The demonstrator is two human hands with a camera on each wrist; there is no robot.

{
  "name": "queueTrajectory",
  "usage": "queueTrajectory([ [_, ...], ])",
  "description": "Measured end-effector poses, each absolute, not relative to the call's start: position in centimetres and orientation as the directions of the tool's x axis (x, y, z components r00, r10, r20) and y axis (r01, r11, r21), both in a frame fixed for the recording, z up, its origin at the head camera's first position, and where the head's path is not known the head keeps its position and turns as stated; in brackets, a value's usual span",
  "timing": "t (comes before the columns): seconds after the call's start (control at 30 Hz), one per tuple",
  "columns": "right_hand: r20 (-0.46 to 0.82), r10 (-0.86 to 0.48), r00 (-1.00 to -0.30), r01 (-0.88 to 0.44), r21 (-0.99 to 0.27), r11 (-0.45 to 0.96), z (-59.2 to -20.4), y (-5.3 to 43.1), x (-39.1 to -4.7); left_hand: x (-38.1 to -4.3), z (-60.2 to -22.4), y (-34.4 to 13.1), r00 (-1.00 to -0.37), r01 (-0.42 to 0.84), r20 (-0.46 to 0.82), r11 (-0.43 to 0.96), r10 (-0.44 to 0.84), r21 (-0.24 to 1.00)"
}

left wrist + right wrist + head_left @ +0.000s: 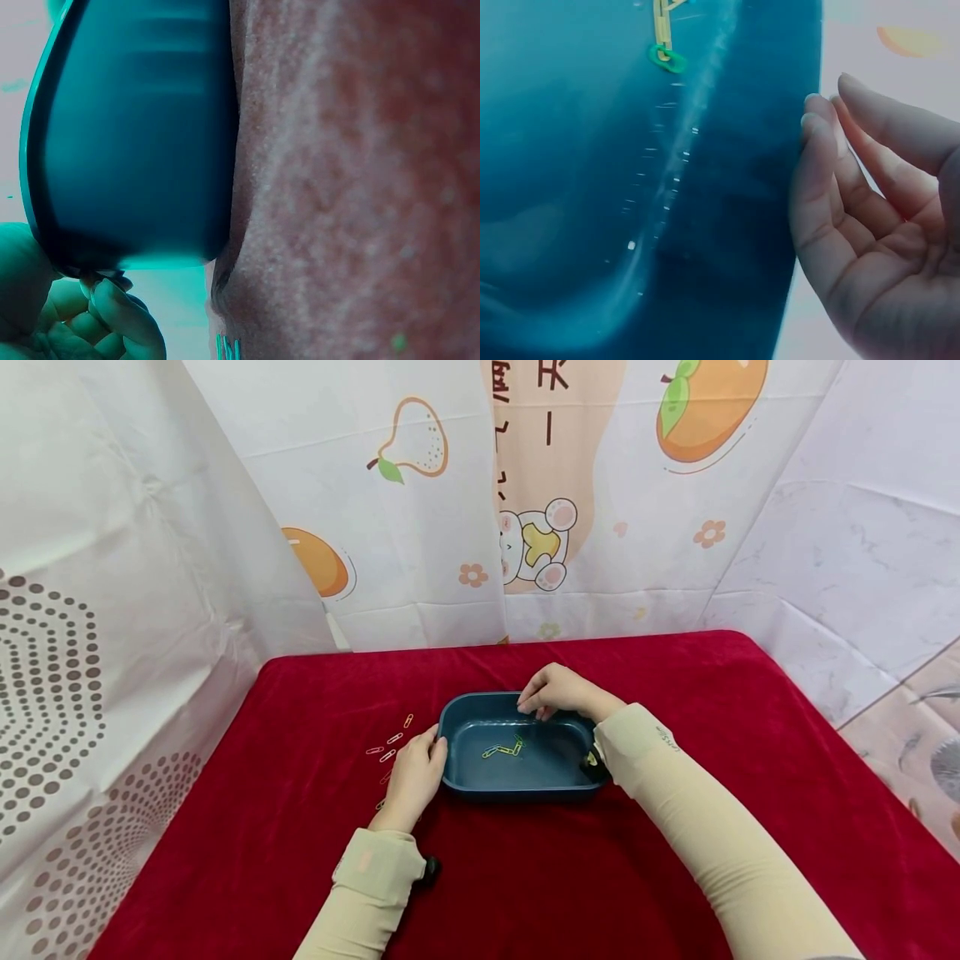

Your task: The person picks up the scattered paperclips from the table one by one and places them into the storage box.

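Observation:
A dark blue rectangular tray (525,789) rests on the red cloth. Inside it lies a short chain of linked paper clips (502,750), mostly yellow; a green clip (666,58) hangs at one end in the right wrist view. My left hand (412,772) grips the tray's left rim, with its curled fingertips (124,311) against the wall in the left wrist view. Over the far rim, toward the right, hovers my right hand (558,689). Its fingers are loosely bent, thumb (892,124) a little apart from the fingertips, and nothing shows between them.
Several loose paper clips (394,738) in different colours are scattered on the red cloth (300,827) left of the tray, some partly hidden by the left hand. A printed white curtain (420,543) hangs behind the table's far edge.

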State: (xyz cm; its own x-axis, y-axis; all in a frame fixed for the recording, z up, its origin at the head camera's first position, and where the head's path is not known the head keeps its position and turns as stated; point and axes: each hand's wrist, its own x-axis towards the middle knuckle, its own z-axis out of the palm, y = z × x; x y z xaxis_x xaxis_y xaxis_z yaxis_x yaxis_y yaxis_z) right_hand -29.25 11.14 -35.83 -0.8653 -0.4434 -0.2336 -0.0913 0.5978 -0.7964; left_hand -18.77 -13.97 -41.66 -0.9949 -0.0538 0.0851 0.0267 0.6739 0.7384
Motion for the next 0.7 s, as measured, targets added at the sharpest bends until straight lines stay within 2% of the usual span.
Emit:
queueTrajectory([
  [0.37,-0.171,-0.425,-0.889,-0.088,-0.847,0.525,-33.9,12.6,-29.0,-18.8,-41.6,-14.0,-0.995,0.025,0.081,0.672,-0.052,0.740],
  [0.7,-0.148,-0.381,-0.912,-0.076,-0.855,0.514,-32.8,14.7,-28.4,-18.6,-41.5,-14.0,-0.995,0.028,0.083,0.673,-0.049,0.739],
])
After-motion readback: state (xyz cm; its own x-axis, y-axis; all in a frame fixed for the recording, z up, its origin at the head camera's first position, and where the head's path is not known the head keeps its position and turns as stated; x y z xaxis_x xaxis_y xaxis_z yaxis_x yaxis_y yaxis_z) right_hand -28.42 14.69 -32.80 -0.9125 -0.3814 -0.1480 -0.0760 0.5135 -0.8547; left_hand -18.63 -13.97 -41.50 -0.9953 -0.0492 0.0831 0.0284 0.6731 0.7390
